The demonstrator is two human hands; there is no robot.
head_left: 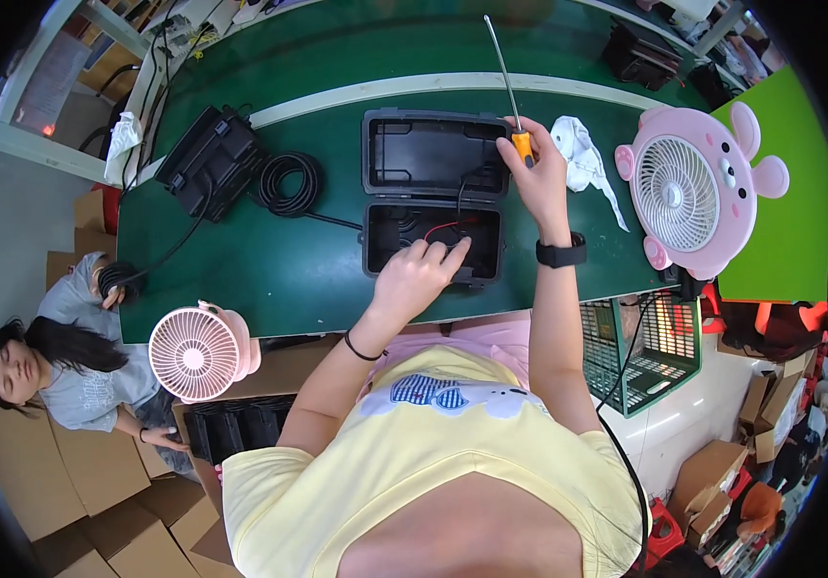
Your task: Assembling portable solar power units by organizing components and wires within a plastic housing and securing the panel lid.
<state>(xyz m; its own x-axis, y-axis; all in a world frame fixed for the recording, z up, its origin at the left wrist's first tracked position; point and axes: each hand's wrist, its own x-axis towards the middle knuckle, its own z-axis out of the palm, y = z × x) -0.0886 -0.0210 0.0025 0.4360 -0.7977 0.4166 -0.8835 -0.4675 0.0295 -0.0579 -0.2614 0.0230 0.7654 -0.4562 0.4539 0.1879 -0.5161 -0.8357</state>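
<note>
A black hinged plastic box (433, 159) lies opened on the green table in front of me, its lid folded back. In its lower half are a thin red wire (445, 227) and some black wires. My left hand (414, 281) reaches over the box's front wall, index finger stretched into the lower half and the other fingers bent; its thumb is hidden. My right hand (543, 188), at the lid's right edge, is closed around a screwdriver (522, 147) with a yellow and black handle, its shaft pointing away from me. A black cable (332, 222) enters the box's left side.
Left of the box lie a cable coil (290, 186) and another black box (210, 159). A pink fan (698, 188) and white cloth (579, 154) are at right. A small fan (197, 354) stands near left. A co-worker (86, 356) holds cable beside cartons; a green crate (630, 361) stands below.
</note>
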